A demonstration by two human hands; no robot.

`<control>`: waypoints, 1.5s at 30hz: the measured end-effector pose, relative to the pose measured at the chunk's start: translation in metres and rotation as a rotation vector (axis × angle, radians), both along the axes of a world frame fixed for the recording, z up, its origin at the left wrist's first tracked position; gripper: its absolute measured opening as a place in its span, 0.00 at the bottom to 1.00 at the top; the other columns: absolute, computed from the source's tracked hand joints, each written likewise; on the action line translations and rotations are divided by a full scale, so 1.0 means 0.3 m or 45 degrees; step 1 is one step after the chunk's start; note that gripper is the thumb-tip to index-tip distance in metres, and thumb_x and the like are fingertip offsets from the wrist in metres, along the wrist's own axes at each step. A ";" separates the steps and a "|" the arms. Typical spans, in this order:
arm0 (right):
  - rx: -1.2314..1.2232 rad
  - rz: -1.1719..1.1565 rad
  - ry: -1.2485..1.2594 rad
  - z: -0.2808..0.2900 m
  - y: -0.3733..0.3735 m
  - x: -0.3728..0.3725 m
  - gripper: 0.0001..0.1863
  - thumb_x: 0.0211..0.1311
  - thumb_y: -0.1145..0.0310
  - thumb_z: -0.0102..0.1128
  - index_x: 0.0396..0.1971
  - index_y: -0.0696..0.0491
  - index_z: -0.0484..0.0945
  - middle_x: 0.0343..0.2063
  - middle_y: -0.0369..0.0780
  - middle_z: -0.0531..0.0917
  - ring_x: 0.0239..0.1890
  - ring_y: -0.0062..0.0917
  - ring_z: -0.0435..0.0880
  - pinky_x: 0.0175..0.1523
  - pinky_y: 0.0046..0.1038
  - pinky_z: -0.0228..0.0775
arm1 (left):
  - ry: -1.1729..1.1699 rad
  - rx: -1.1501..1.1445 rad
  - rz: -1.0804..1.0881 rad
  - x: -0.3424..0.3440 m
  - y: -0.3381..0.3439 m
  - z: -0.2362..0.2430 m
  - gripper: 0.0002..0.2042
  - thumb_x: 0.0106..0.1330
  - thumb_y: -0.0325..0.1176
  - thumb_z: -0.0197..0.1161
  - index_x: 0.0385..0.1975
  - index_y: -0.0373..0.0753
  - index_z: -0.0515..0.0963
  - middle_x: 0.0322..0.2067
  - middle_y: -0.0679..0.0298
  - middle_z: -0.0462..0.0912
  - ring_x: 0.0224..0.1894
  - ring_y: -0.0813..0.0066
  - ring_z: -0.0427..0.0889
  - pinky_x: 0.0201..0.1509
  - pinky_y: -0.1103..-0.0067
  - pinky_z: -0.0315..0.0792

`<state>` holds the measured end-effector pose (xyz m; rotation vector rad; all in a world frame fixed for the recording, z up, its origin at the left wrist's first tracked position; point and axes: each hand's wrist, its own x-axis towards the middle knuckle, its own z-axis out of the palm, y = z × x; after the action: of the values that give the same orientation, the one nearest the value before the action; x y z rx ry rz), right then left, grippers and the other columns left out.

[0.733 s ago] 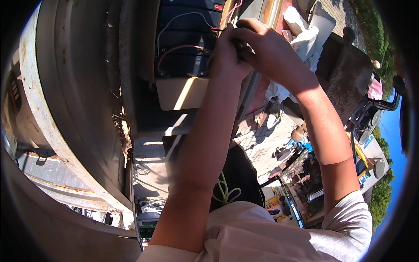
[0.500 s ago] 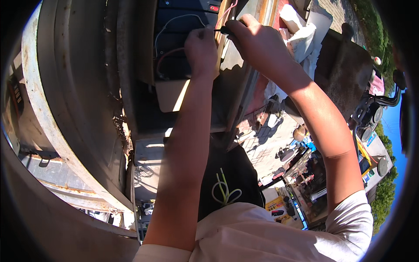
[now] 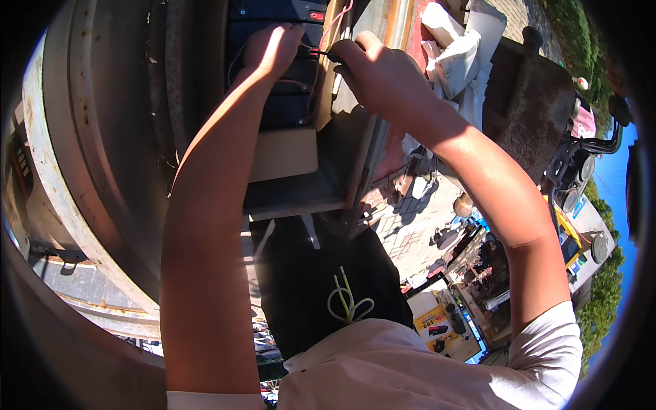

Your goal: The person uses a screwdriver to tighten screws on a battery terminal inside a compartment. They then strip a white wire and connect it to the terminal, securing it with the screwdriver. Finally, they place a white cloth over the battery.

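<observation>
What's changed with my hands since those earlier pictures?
Your left hand moved left, away from your right hand, over the dark batteries; whether it grips anything is unclear. Your right hand stayed near their right edge, holding the dark tool.

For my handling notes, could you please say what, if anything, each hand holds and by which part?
The right hand holds what looks like a screwdriver by its handle; whether the left hand holds the white wire cannot be told.
</observation>
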<state>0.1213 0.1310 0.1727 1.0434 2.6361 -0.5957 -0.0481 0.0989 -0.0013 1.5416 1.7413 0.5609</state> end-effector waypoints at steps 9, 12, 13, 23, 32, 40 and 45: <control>0.049 -0.151 0.126 -0.029 0.010 0.025 0.14 0.61 0.67 0.62 0.45 0.53 0.72 0.37 0.47 0.80 0.32 0.46 0.82 0.34 0.38 0.75 | -0.007 -0.054 0.069 0.004 -0.007 0.026 0.20 0.66 0.47 0.46 0.33 0.37 0.79 0.37 0.49 0.82 0.42 0.46 0.79 0.51 0.64 0.72; 0.014 -0.110 0.239 -0.026 0.008 0.033 0.14 0.62 0.66 0.61 0.43 0.54 0.71 0.37 0.49 0.80 0.34 0.46 0.82 0.35 0.38 0.75 | -0.019 -0.121 0.104 0.006 -0.004 0.028 0.20 0.66 0.46 0.46 0.34 0.37 0.79 0.38 0.49 0.82 0.43 0.45 0.79 0.51 0.64 0.72; -0.013 -0.148 0.045 -0.024 0.005 0.035 0.13 0.63 0.66 0.60 0.42 0.55 0.70 0.38 0.50 0.80 0.32 0.46 0.83 0.35 0.39 0.77 | -0.093 -0.175 0.172 0.008 -0.005 0.031 0.19 0.66 0.46 0.46 0.34 0.37 0.80 0.38 0.49 0.82 0.43 0.45 0.79 0.51 0.64 0.72; -0.021 -0.107 0.220 -0.014 -0.007 0.015 0.16 0.61 0.67 0.62 0.47 0.53 0.71 0.32 0.48 0.78 0.32 0.44 0.83 0.34 0.37 0.76 | -0.036 -0.204 0.104 0.001 -0.003 0.070 0.20 0.66 0.45 0.46 0.34 0.37 0.80 0.38 0.48 0.82 0.44 0.45 0.79 0.52 0.64 0.71; 0.115 0.118 0.228 -0.013 0.002 -0.004 0.15 0.65 0.61 0.58 0.43 0.55 0.71 0.25 0.46 0.80 0.25 0.45 0.83 0.31 0.38 0.78 | -0.188 -0.226 0.233 0.005 -0.003 0.066 0.20 0.66 0.46 0.47 0.35 0.36 0.81 0.38 0.48 0.83 0.44 0.46 0.80 0.52 0.64 0.71; 0.106 -0.097 -0.124 -0.013 -0.008 -0.025 0.15 0.62 0.68 0.59 0.46 0.57 0.69 0.36 0.50 0.79 0.28 0.43 0.84 0.34 0.38 0.79 | -0.112 -0.157 0.147 0.002 0.001 0.065 0.21 0.66 0.47 0.46 0.35 0.37 0.81 0.38 0.48 0.83 0.43 0.45 0.80 0.52 0.64 0.72; 0.079 0.187 -0.008 -0.004 -0.007 -0.031 0.14 0.66 0.62 0.59 0.47 0.51 0.74 0.27 0.45 0.83 0.26 0.42 0.84 0.32 0.35 0.77 | -0.129 -0.192 0.175 0.005 0.005 0.043 0.21 0.67 0.47 0.46 0.35 0.37 0.81 0.38 0.48 0.83 0.43 0.46 0.80 0.52 0.65 0.72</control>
<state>0.1119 0.1288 0.1716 0.8560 2.7122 -0.4811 -0.0467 0.1004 0.0117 1.2758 1.7781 0.5518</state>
